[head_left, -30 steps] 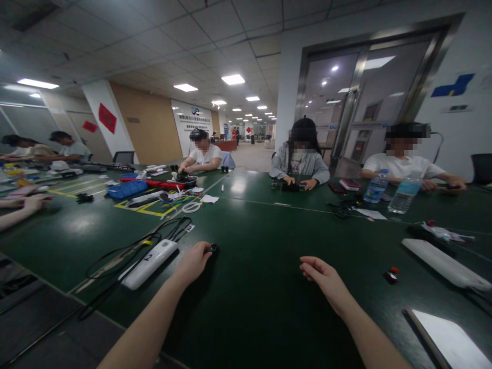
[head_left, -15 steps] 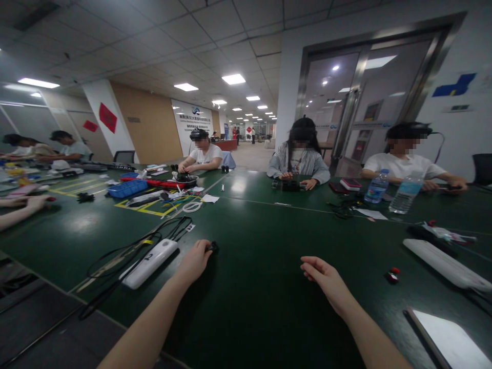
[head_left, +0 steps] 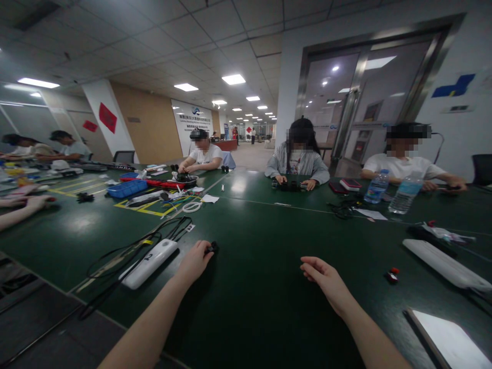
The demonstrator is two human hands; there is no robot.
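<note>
My left hand [head_left: 195, 262] rests on the dark green table [head_left: 253, 297] with its fingers closed around a small black object [head_left: 211, 248] that pokes out past the fingertips. Just left of it lies a white power strip [head_left: 148, 263] with black cables. My right hand [head_left: 325, 279] lies further right on the table, fingers curled loosely inward, and nothing shows in it. A small red and black part [head_left: 391, 275] sits on the table to the right of that hand.
A long white power strip [head_left: 446, 264] and a white sheet [head_left: 449, 341] lie at the right. Two water bottles [head_left: 404, 192] stand at the far side, where three people sit working. A blue tray [head_left: 126, 189] and more people are at the left.
</note>
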